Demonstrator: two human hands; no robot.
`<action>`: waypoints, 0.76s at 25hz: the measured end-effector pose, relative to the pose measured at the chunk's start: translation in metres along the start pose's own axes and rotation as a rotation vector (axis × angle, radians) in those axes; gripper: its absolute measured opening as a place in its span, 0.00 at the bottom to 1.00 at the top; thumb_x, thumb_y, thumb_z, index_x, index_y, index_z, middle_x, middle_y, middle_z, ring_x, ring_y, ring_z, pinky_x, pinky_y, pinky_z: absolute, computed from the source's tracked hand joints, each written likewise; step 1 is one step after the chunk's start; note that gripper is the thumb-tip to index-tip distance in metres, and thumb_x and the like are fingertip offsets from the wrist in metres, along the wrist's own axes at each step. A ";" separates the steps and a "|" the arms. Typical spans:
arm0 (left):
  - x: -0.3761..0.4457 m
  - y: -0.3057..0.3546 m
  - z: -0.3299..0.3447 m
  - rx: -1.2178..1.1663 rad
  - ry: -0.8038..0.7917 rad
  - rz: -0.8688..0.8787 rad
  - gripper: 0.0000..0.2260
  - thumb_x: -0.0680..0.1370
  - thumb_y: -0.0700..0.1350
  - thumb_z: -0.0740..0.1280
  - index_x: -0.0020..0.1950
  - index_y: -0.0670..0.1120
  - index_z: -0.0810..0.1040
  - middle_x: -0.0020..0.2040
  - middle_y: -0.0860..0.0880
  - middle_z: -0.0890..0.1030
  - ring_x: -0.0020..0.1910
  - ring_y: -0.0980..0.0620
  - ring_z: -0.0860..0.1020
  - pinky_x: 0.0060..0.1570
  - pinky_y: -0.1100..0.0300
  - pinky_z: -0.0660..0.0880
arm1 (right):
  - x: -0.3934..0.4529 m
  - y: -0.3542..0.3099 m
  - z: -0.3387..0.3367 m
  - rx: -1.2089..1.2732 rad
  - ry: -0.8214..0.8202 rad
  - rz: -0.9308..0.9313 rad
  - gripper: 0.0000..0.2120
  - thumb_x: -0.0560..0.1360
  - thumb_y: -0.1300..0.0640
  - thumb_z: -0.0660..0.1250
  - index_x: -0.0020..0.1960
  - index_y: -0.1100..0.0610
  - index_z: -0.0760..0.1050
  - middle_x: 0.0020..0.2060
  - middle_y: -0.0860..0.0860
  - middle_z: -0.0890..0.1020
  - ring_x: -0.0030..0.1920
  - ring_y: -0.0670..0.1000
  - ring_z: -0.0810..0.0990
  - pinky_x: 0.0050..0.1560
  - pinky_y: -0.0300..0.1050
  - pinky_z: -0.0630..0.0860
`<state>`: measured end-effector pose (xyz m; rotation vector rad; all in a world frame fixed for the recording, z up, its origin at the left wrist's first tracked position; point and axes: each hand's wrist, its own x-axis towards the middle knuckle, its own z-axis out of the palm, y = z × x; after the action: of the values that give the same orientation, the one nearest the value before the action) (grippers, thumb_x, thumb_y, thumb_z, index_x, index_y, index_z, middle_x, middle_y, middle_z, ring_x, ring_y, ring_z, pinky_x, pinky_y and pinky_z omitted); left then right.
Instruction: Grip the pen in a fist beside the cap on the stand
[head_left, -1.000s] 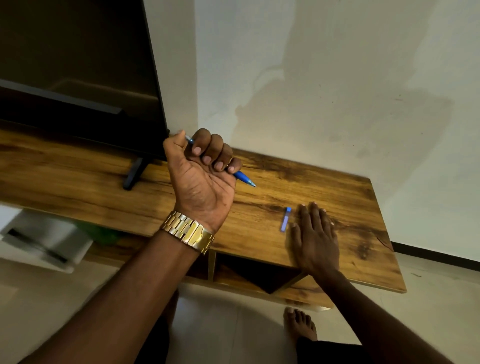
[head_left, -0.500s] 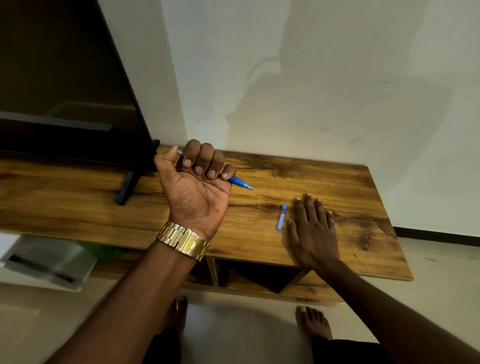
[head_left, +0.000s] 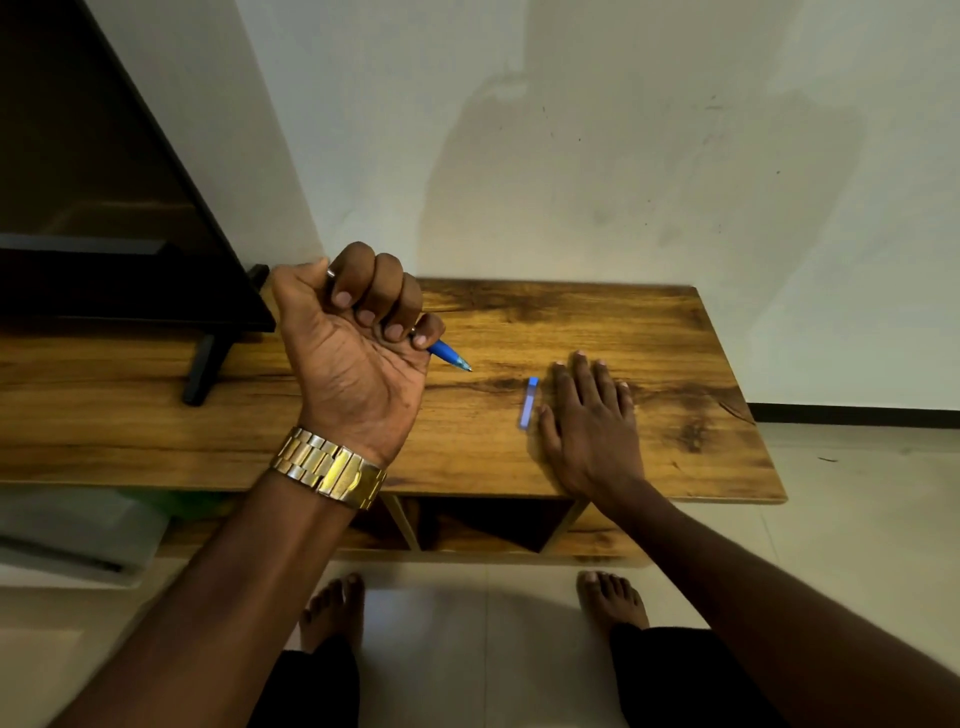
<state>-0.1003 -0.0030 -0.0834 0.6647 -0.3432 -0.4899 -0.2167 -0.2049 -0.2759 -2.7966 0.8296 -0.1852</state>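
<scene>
Two hands show above the wooden desk (head_left: 597, 322): the left hand (head_left: 358, 353), raised palm-up, keeps a clenched grip round a blue pen (head_left: 449, 356), whose tip juts out past the little finger toward the desk's right end, while the right hand (head_left: 592, 421) lies flat and released on the desk near its front edge, just beside a small blue cap (head_left: 529, 402). Most of the pen's barrel is hidden inside the fist, and whether the thumb touches the cap cannot be told.
</scene>
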 end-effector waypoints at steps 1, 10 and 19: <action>-0.001 0.001 0.001 0.025 -0.005 0.006 0.14 0.80 0.52 0.52 0.37 0.50 0.56 0.33 0.51 0.55 0.34 0.52 0.53 0.36 0.54 0.53 | 0.000 0.000 0.000 -0.003 0.003 -0.001 0.35 0.85 0.37 0.47 0.87 0.52 0.55 0.89 0.56 0.53 0.89 0.61 0.50 0.86 0.67 0.54; -0.011 0.002 0.003 -0.024 -0.039 -0.057 0.16 0.85 0.55 0.46 0.39 0.52 0.54 0.33 0.52 0.54 0.33 0.52 0.51 0.35 0.54 0.50 | 0.000 -0.003 -0.004 -0.011 0.006 0.000 0.36 0.84 0.36 0.46 0.87 0.51 0.56 0.89 0.55 0.53 0.89 0.60 0.50 0.86 0.65 0.53; -0.015 0.000 0.001 -0.005 0.000 -0.106 0.17 0.82 0.54 0.48 0.33 0.53 0.54 0.29 0.53 0.52 0.28 0.52 0.50 0.29 0.55 0.48 | -0.003 -0.007 -0.011 -0.018 -0.023 0.002 0.37 0.83 0.37 0.45 0.88 0.51 0.53 0.89 0.54 0.49 0.89 0.58 0.46 0.87 0.62 0.49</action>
<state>-0.1130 0.0040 -0.0846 0.6805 -0.3072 -0.5918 -0.2176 -0.1990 -0.2632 -2.8089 0.8331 -0.1454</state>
